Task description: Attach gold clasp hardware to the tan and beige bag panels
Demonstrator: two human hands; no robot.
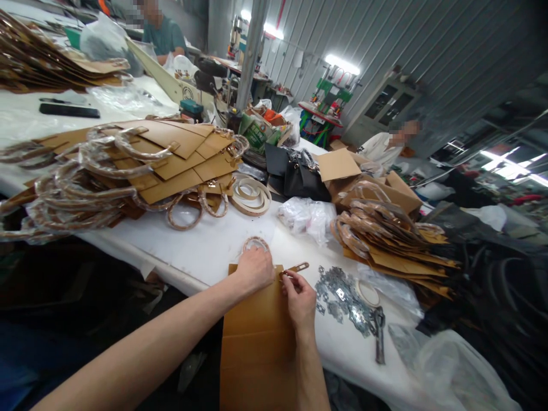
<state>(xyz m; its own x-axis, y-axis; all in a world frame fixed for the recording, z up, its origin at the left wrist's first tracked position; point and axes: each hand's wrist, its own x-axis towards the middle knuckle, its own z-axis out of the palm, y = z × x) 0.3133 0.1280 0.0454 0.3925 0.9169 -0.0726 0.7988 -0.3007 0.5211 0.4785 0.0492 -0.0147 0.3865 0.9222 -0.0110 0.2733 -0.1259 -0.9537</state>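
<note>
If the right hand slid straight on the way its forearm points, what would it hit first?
Most likely the brown strap just past the right hand; depth is unclear, and they may already be touching.

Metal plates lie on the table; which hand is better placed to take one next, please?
Probably the right hand: it is nearer the metal plates, while the left hand is farther off, at the brown panel.

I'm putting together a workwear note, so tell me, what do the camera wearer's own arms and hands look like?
The left hand and right hand are bare, without gloves. No sleeve shows on the left forearm or right forearm, and no watch or bracelet shows. Rings are too small to tell.
</note>
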